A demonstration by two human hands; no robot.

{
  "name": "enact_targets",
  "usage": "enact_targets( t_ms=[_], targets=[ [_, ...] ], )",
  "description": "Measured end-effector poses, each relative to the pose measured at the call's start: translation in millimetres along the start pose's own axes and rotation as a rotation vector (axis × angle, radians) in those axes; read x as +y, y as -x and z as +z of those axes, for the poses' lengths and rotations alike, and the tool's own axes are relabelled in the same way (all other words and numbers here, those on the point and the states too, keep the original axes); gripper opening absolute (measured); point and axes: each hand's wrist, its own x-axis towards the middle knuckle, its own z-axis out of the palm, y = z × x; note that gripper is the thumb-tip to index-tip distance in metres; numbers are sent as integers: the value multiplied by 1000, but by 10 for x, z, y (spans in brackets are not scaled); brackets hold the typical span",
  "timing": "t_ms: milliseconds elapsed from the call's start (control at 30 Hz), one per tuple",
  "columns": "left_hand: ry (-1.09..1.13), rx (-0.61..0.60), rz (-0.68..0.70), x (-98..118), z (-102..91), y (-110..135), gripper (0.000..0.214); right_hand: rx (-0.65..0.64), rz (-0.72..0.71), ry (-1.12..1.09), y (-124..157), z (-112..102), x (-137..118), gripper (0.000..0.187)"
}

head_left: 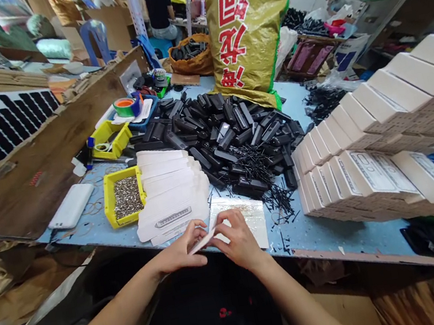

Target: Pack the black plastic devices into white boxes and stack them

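White card (204, 241) at the near edge of the blue table (301, 234), my left hand (184, 249) and right hand (238, 239) both grasping it. Too hard a pinch could crease it; a stray elbow might topple the stacked boxes (341, 179). Black parts (223, 128) crowd the middle; beyond, a gold sack (252, 27), a seated person (158, 4).

Over my feed I see a pale blue tabletop (305, 234) bearing a heap of black plastic casings (218, 131), fanned flat white cartons (173, 184) beside a yellow bin (109, 204), and, rightward, stacked white boxes (346, 179).
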Motion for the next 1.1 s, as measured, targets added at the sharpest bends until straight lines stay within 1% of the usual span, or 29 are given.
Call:
enact_targets(
  t_ms=[67, 100, 167, 267, 333, 367, 433, 467, 500, 533, 567, 600, 633, 700, 767, 800, 833, 933, 967, 1000, 1033, 1067, 1100],
  targets=[
    [-85, -35, -13, -93, -23, 80, 99, -151, -49, -28, 125, -26, -4, 3],
    [-141, -35, -38, -110, -48, 121, 106, -203, -65, -34, 174, -33, -23, 2],
    [-231, -23, -89, -80, -114, 182, 106, -222, -48, -41, 221, -49, -78, 6],
    [-329, 24, -106, 64, -199, 193, 96, -180, 9, -112, 174, -111, -114, 9],
    [-376, 41, -52, 181, -207, 159, 89, -148, 49, -238, 120, -159, -67, 14],
    [-380, 27, -13, 237, -191, 136, 80, -99, 85, -329, 103, -169, -27, 18],
    [-352, -10, 66, 332, -120, 86, 55, 66, 217, -556, 98, -141, 59, 30],
    [-325, -37, 90, 366, -70, 61, 45, 127, 303, -677, 109, -101, 94, 37],
    [-297, -53, 100, 388, -14, 36, 37, 148, 388, -786, 126, -50, 117, 46],
    [-273, -53, 104, 397, 45, 12, 34, 130, 459, -871, 144, 5, 128, 53],
    [-257, -40, 105, 395, 102, -11, 35, 85, 506, -921, 160, 56, 127, 56],
    [-250, -20, 101, 384, 156, -32, 43, 40, 521, -930, 171, 93, 116, 57],
    [-251, 16, 88, 370, 201, -52, 57, 21, 500, -905, 174, 113, 99, 56],
    [-251, 153, 34, 352, 264, -84, 85, 24, 367, -813, 153, 95, 64, 57],
    [-219, 255, -36, 364, 291, -110, 100, -6, 204, -761, 106, 33, 39, 56],
    [-195, 280, -62, 380, 296, -121, 103, -31, 158, -759, 82, 3, 26, 53],
    [-172, 286, -82, 399, 297, -130, 106, -45, 157, -767, 63, -18, 10, 49],
    [-146, 259, -116, 425, 296, -146, 110, -17, 313, -773, 73, 3, -95, 37],
    [-140, 257, -111, 410, 293, -149, 110, 13, 344, -745, 96, 34, -142, 37],
    [-129, 251, -95, 380, 287, -152, 110, 45, 346, -698, 120, 71, -185, 39],
    [-111, 251, -73, 337, 276, -157, 111, 64, 315, -637, 136, 109, -212, 43],
    [-88, 263, -54, 285, 259, -162, 112, 56, 260, -570, 134, 144, -210, 46],
    [-60, 287, -49, 227, 235, -167, 112, 20, 190, -506, 106, 174, -172, 49]
  ],
)
